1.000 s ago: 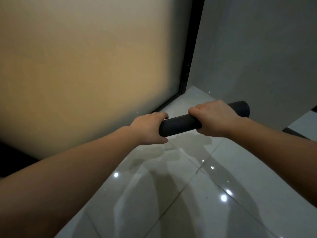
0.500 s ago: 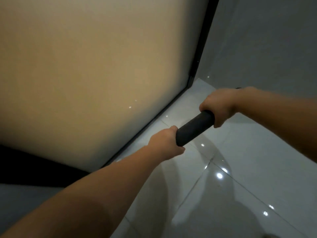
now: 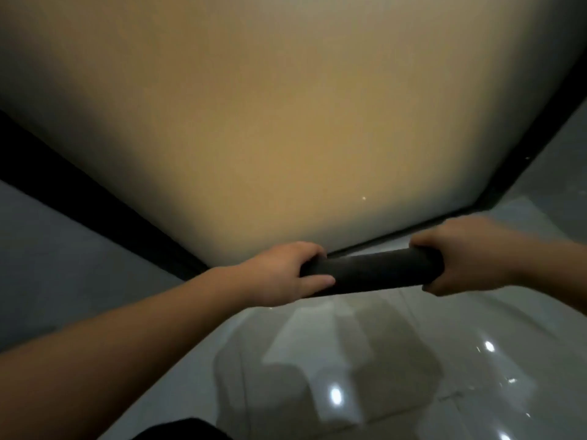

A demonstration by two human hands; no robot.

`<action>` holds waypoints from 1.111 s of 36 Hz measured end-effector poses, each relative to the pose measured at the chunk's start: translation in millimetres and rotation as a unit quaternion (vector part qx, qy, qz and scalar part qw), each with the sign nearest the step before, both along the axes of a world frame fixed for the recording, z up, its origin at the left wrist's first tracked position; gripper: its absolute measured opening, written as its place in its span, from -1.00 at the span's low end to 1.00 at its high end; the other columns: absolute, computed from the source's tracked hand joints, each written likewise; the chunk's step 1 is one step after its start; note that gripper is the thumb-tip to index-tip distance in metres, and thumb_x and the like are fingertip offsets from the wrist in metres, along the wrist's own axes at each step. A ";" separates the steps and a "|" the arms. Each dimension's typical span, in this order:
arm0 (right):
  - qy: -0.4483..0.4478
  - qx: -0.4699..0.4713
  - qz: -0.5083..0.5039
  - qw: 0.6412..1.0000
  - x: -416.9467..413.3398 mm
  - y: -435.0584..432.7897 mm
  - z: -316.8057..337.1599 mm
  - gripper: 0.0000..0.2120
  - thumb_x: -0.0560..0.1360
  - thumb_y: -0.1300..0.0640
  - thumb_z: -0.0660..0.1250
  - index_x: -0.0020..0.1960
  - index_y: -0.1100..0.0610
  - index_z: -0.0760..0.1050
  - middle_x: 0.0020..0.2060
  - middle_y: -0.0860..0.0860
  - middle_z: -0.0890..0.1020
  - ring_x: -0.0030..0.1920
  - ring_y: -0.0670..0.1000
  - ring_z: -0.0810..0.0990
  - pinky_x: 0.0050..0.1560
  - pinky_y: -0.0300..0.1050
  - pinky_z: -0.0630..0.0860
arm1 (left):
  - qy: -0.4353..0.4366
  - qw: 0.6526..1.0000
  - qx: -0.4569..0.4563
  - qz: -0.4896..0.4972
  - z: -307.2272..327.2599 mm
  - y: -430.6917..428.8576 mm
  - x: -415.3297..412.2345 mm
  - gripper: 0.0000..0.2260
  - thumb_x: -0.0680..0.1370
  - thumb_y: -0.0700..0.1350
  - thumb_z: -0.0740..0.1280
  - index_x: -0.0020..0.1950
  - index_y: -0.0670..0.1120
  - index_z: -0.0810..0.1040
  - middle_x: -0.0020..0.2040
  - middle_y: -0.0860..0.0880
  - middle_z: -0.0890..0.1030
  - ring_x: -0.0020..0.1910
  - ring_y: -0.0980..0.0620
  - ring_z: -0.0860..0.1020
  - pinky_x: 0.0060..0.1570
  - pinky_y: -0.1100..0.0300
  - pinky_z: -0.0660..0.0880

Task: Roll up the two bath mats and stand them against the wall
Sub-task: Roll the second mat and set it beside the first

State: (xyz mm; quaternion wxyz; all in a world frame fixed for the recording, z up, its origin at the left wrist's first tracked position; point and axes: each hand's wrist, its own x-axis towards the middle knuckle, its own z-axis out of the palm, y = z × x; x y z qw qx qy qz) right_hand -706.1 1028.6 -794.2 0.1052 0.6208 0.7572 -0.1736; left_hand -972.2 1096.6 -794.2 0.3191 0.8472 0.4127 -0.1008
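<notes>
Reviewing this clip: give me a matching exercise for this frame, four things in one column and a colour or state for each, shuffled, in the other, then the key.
Things:
1. rolled mat
2. left hand
3. floor
4. frosted panel

States:
A. glossy pale tiles with light glints
B. glowing amber, dark frame around it
C. dark cylinder held roughly level above the floor
D. closed around the roll's left end

The right hand grips the other end.

Pairs: 1-C, 2-D, 3-A, 4-B
</notes>
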 end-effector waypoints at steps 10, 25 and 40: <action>0.037 0.007 0.121 0.992 -21.4 20.0 44.6 -0.71 0.24 -0.21 0.39 -0.11 -0.15 0.43 -0.31 -0.16 0.54 -0.29 -0.15 0.50 -0.33 -0.21 0.38 | 0.049 0.951 0.168 0.255 86.9 -69.6 -82.3 -0.92 0.53 -0.10 0.35 -0.01 -0.01 0.61 -0.12 0.03 0.64 -0.13 0.06 0.57 -0.10 0.17 0.48; 0.048 0.007 0.133 0.990 -238.8 23.3 33.0 -0.67 0.12 -0.25 0.39 -0.23 -0.10 0.44 -0.39 -0.13 0.57 -0.37 -0.13 0.54 -0.32 -0.06 0.55 | 0.167 0.910 0.197 0.325 55.2 -147.6 -334.0 -0.83 0.45 0.10 0.42 -0.14 0.01 0.60 -0.30 0.11 0.55 -0.27 0.13 0.50 -0.30 0.27 0.34; 0.081 -0.009 0.145 0.986 -570.2 23.6 7.3 -0.63 0.23 -0.20 0.45 -0.07 -0.04 0.50 -0.25 -0.04 0.60 -0.23 0.03 0.58 -0.21 -0.07 0.54 | -0.139 0.828 0.040 0.542 -55.0 -160.3 -519.7 -0.80 0.55 0.08 0.27 -0.06 0.00 0.60 -0.16 0.05 0.65 -0.12 0.08 0.61 -0.15 0.19 0.51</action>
